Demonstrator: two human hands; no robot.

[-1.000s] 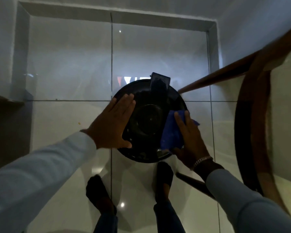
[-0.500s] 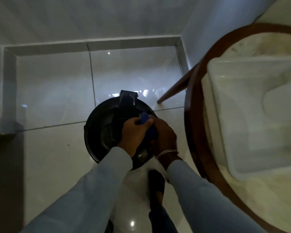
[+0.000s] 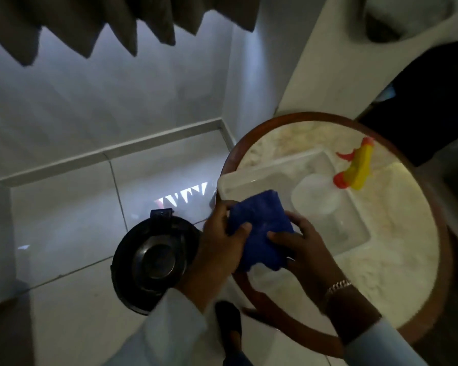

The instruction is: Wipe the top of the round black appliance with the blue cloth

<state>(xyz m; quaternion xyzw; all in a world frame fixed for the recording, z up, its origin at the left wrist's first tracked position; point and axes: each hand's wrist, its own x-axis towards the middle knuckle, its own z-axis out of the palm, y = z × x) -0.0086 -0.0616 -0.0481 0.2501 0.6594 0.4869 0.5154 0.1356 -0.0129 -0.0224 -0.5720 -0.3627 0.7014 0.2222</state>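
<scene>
Blue cloth (image 3: 259,231) held folded between both hands above near edge of round tabletop (image 3: 397,273). Left hand (image 3: 220,244) grips its left side, thumb on top; right hand (image 3: 302,247) grips right side. Round black appliance (image 3: 154,262) sits on floor (image 3: 64,220), left of hands, untouched.

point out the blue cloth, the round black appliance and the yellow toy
blue cloth (image 3: 259,228): head view, middle of the folded cloth held between both hands
round black appliance (image 3: 154,262): head view, centre of its lid, on the floor
yellow toy (image 3: 360,167): head view, its yellow body, on the round table
</scene>
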